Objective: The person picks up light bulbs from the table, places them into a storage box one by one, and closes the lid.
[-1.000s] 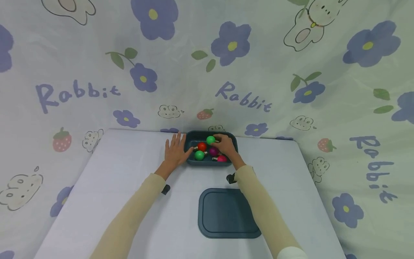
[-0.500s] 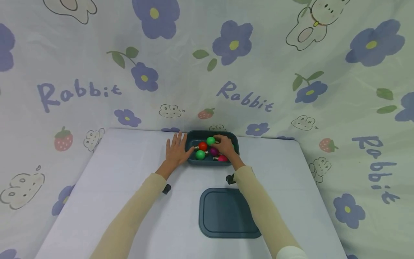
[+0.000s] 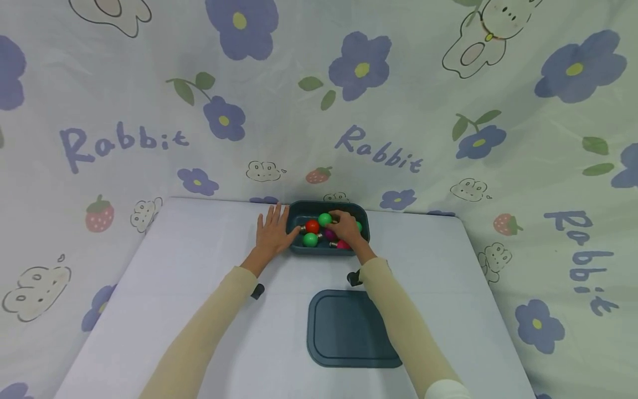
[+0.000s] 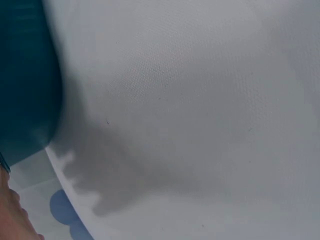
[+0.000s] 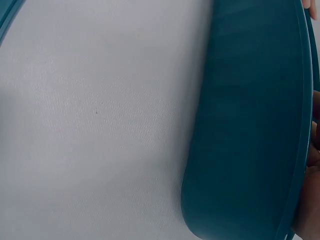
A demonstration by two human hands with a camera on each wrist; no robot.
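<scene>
A dark teal box point(image 3: 301, 208) at the table's far edge holds several small coloured light bulbs with metal screw bases. My right hand point(image 3: 347, 227) reaches over its right side and pinches a green bulb point(image 3: 325, 220) near the screw base. Around that bulb are a red bulb point(image 3: 312, 226), another green bulb point(image 3: 310, 239), a purple bulb point(image 3: 329, 234) and a pinkish-red bulb point(image 3: 342, 244). One more green bulb point(image 3: 359, 226) peeks out right of the hand. My left hand point(image 3: 272, 235), fingers spread, rests against the box's left rim. Both wrist views mostly show the box's outer wall point(image 5: 245, 120).
A flat dark teal lid point(image 3: 349, 330) lies on the white table point(image 3: 239, 343) nearer to me, partly under my right forearm. Behind the table hangs a printed cloth point(image 3: 279, 111) with flowers and rabbits. A small black piece point(image 3: 354, 277) sits by the right wrist.
The pinched green bulb has moved slightly nearer to me and lower in the box. A green bulb right of my right hand has come into sight. The left hand stays in place.
</scene>
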